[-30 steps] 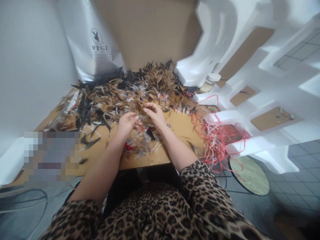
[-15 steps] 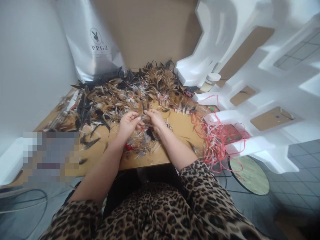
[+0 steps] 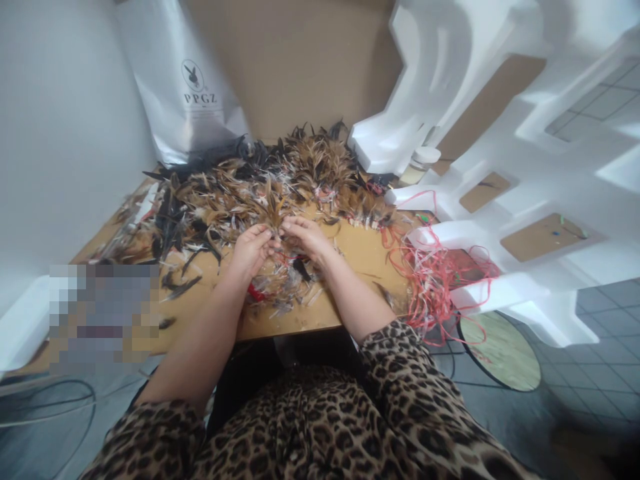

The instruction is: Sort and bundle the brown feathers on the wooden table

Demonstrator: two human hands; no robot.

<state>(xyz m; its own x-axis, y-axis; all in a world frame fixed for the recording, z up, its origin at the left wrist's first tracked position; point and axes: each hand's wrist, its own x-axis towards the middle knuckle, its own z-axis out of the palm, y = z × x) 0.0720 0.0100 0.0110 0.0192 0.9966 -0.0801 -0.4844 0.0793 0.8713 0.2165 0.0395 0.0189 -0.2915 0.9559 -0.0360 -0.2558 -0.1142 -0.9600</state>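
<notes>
A small fan of brown feathers stands up between my fingertips over the table. My left hand pinches its base from the left, thumb and fingers together. From the other side my right hand grips the same base with thumb and forefinger. The quill ends are mostly hidden by my fingers. Below my hands lies a loose heap of feather scraps, with a bit of red at its left. Brown and black feathers are piled just beyond.
Tangled pink and white strips hang over the table's right edge. White foam packing pieces and a lidded jar stand to the right. A silver bag leans at the back left. A round stool seat is at lower right.
The brown feathers between my fingers now stand upright and fanned, clearer than before. My right hand has shifted slightly left, nearer my left hand.
</notes>
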